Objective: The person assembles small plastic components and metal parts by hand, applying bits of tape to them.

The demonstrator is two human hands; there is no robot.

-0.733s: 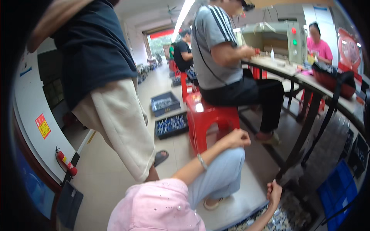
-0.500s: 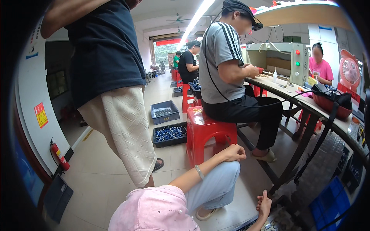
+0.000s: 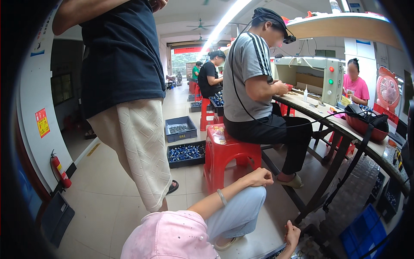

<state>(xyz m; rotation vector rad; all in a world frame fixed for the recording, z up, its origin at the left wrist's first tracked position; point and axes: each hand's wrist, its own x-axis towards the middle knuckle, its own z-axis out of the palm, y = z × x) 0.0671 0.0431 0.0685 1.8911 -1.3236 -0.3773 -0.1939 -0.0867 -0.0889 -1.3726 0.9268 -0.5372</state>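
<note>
My left hand (image 3: 259, 176) rests on my bent knee in light blue trousers (image 3: 239, 207), its fingers curled and nothing visible in them. A pale bangle (image 3: 222, 197) circles that wrist, and my pink sleeve (image 3: 170, 237) with small beads covers the shoulder below. Low on the right, my right hand (image 3: 293, 234) is closed with the thumb raised; whatever its fingers hold, if anything, is hidden. Close under it are small pale pieces at the lower edge, too cut off to name. Beyond my left hand stands a red plastic stool (image 3: 224, 151) with a seated co-worker on it.
A person in a dark shirt (image 3: 123, 56) stands close on the left. Trays (image 3: 186, 165) of small blue and silver parts lie on the floor beside the stool. A workbench (image 3: 315, 108) runs along the right, its dark legs beneath. Lower right is a blue crate (image 3: 364, 233).
The view has shifted slightly, so most of the scene sits a little lower and further left. My left hand stays on the knee; my right hand appears slightly lower, still closed.
</note>
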